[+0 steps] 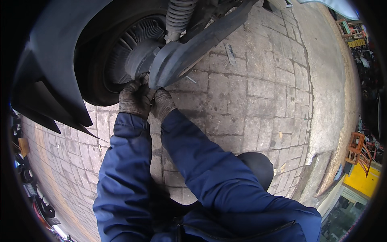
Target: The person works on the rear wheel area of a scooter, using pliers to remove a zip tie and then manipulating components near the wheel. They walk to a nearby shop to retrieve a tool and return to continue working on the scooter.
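Note:
The wheel [117, 68] of a scooter or motorbike sits under a dark mudguard [60, 52], its finned hub [139, 60] facing me. A coil-spring shock absorber [179, 18] comes down beside it, and a dark arm-shaped cover [177, 64] runs from the hub toward the upper right. My left hand [133, 99], in a dirty knitted glove, is closed at the lower side of the hub. Close beside it, my gloved right hand [163, 104] is closed just under the rounded end of the cover. What the fingers grip is hidden.
On the paving [225, 101] lie a flat grey piece [229, 54] and a thin metal rod [191, 79], partly under the cover. A wooden stool [355, 147] and a yellow box [363, 179] stand at the far right. Assorted parts line the left edge.

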Available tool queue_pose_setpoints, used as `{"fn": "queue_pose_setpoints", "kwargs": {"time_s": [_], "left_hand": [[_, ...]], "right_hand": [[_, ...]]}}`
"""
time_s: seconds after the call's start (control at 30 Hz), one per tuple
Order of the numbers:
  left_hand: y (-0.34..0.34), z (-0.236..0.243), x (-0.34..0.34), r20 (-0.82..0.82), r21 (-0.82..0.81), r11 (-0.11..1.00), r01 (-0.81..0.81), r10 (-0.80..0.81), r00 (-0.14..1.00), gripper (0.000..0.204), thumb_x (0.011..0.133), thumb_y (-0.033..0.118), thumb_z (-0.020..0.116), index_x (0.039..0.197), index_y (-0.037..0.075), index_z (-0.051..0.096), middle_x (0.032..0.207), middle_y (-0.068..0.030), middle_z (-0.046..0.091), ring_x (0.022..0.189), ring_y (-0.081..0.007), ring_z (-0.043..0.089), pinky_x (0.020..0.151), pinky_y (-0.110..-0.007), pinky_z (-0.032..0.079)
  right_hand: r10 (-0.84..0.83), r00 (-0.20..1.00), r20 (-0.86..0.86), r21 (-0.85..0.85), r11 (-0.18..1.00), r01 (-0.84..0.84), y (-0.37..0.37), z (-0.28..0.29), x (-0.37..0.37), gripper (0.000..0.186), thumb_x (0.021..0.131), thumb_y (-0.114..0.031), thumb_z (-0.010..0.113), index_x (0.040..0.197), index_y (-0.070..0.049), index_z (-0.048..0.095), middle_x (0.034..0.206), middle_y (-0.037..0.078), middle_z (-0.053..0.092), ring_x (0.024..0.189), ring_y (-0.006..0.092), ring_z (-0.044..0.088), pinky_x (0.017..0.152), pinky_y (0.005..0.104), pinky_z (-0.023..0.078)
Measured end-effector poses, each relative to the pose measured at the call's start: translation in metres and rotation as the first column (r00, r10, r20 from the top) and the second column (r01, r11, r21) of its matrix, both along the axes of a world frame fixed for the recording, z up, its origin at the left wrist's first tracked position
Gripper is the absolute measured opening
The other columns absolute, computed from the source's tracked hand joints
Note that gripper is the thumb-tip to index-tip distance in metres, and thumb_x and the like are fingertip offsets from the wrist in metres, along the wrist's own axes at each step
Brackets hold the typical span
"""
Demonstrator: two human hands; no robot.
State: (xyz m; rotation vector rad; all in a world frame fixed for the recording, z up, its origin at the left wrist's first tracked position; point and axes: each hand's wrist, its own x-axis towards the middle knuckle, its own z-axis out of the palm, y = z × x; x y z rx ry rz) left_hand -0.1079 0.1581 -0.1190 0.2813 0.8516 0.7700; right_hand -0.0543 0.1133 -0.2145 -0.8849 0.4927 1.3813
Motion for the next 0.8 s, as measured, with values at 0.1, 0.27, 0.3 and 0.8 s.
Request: {"fn": "queue_pose_setpoints", "kwargs": {"time_s": [0.1, 0.27, 0.3, 0.8], "left_hand": [[0.0012, -0.0055, -0.0006, -0.021, -0.008, 1.0, -0.022, 0.021, 1.0, 0.033, 0.089, 0.012, 0.038, 0.116, -0.006, 0.046, 0.118, -0.0213, 0.049, 0.109, -0.0348, 0.05, 0.091, -0.048, 0.046], [0.0024, -0.0027, -0.004, 0.002, 0.001, 0.999, 0.032, -0.032, 0.999, 0.035, 0.088, 0.013, 0.04, 0.117, -0.006, 0.046, 0.12, -0.0207, 0.049, 0.109, -0.0346, 0.05, 0.091, -0.047, 0.046], [0.0022, -0.0007, -0.0042, -0.001, 0.018, 0.998, 0.056, -0.056, 0.998, 0.035, 0.088, 0.013, 0.04, 0.117, -0.006, 0.046, 0.12, -0.0208, 0.049, 0.109, -0.0347, 0.05, 0.091, -0.047, 0.046], [0.0049, -0.0007, -0.0034, -0.079, 0.027, 0.997, 0.073, -0.071, 0.994, 0.038, 0.085, 0.015, 0.042, 0.118, -0.004, 0.048, 0.122, -0.0194, 0.05, 0.113, -0.0338, 0.048, 0.092, -0.05, 0.044]], "right_hand": [[0.007, 1.0, 0.013, -0.013, 1.0, -0.006, 0.0006, 0.0007, 0.0014, 0.014, 0.084, -0.024, 0.051, 0.09, -0.013, 0.056, 0.078, 0.004, 0.058, 0.071, 0.0188, 0.058, 0.058, 0.0354, 0.049], [0.002, 1.0, -0.013, -0.073, 0.997, -0.003, 0.0013, 0.0051, 0.003, 0.015, 0.085, -0.026, 0.049, 0.088, -0.014, 0.057, 0.078, 0.002, 0.059, 0.07, 0.0178, 0.058, 0.058, 0.0355, 0.05], [0.01, 0.997, 0.075, -0.13, 0.992, 0.0, 0.0011, 0.0061, 0.0038, 0.017, 0.086, -0.028, 0.048, 0.088, -0.013, 0.057, 0.078, 0.003, 0.059, 0.07, 0.0179, 0.058, 0.057, 0.0372, 0.05], [0.099, 0.994, -0.056, 0.115, 0.989, -0.092, 0.0036, 0.0017, 0.0019, 0.018, 0.084, -0.025, 0.048, 0.085, -0.01, 0.058, 0.071, 0.004, 0.058, 0.063, 0.0202, 0.058, 0.059, 0.0377, 0.051]]}}
